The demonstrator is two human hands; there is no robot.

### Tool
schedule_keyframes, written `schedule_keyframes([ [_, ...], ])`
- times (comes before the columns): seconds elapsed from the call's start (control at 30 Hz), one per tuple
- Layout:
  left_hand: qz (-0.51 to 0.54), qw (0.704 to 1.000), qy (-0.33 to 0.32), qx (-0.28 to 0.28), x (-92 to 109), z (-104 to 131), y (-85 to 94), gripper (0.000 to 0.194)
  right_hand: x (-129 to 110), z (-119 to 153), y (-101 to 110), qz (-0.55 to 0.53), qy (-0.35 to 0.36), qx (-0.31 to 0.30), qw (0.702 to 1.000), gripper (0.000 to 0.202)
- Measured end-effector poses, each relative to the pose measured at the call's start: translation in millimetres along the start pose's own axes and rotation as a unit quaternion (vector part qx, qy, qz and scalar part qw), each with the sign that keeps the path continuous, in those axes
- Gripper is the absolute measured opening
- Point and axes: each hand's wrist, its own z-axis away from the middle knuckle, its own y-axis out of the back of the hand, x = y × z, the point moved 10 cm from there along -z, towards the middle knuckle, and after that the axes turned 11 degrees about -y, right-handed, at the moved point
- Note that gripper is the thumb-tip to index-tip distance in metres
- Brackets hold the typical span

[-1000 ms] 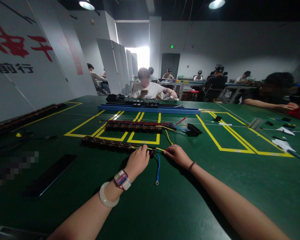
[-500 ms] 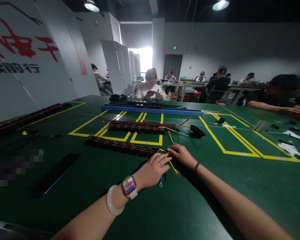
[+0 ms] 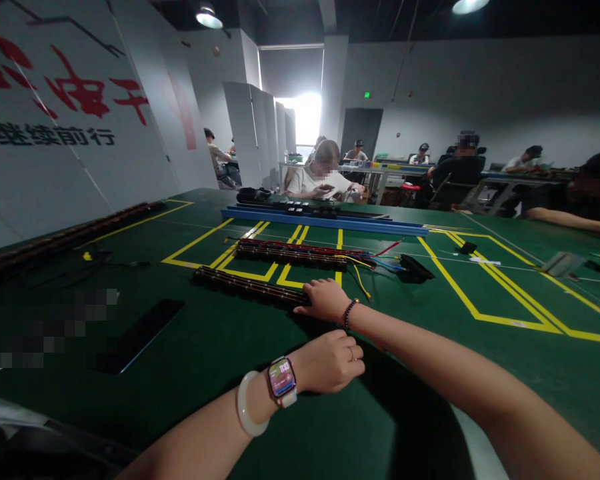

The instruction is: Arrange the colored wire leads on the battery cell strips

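Right hand point(image 3: 327, 300) now pinches the dark strip point(image 3: 250, 285) by its end; left hand point(image 3: 333, 363) has pulled toward the bench point(image 3: 220, 333)'s near edge, grip hidden.

The one view comes from a camera worn on the person's head, above the near side of the green table point(image 3: 220, 340), facing forward and down at a shallow slant, so it also takes in the door point(image 3: 363, 133) and ceiling lamp point(image 3: 209, 17) beyond the table. The left hand point(image 3: 333, 363) and right hand point(image 3: 325, 300) are close to it over the table's near half, while the blue rail point(image 3: 330, 222) lies farther off, toward the table's far edge.
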Motion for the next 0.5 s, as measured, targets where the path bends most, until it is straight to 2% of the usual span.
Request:
schedule_keyframes([
  [0.1,0.002,1.000,-0.004,0.004,-0.1,0.8,0.1,0.007,-6.0,-10.6,-7.9,0.022,-0.001,-0.018,1.000,0.050],
  [0.23,-0.002,1.000,0.000,0.005,-1.7,1.5,0.1,0.008,0.2,-23.4,-10.1,0.045,-0.004,-0.018,0.999,0.052],
  [0.5,-0.007,1.000,-0.009,-0.001,-0.1,2.8,0.1,0.008,49.7,-66.8,-21.5,0.089,-0.067,-0.024,0.993,0.055],
])
